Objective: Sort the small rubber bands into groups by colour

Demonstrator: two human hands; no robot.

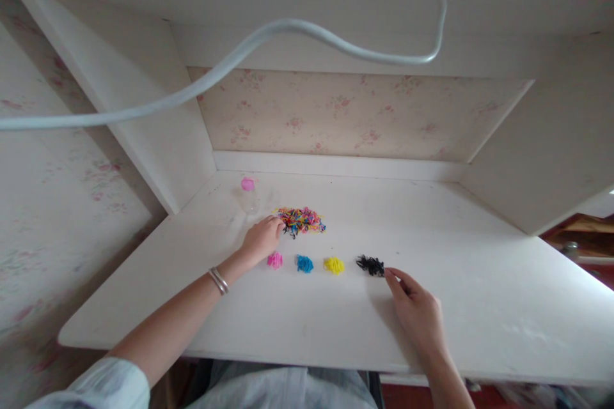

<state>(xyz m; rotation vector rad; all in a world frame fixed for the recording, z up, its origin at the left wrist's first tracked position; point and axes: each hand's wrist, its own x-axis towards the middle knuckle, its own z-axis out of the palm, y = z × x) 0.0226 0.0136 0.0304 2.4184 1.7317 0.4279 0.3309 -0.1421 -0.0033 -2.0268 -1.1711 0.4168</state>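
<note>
A loose heap of mixed-colour small rubber bands lies on the white desk. At its left edge is my left hand, with fingers closed and tips touching the bands; what they pinch is hidden. Nearer to me, sorted by colour, four small piles form a row: pink rubber bands, blue rubber bands, yellow rubber bands and black rubber bands. My right hand reaches the right end of the black pile, thumb and forefinger pressed together; anything between them is too small to make out.
Behind my left hand a small clear bottle with a pink cap stands on the desk. A white cable hangs across the upper view. Shelving overhangs the back, with side panels left and right.
</note>
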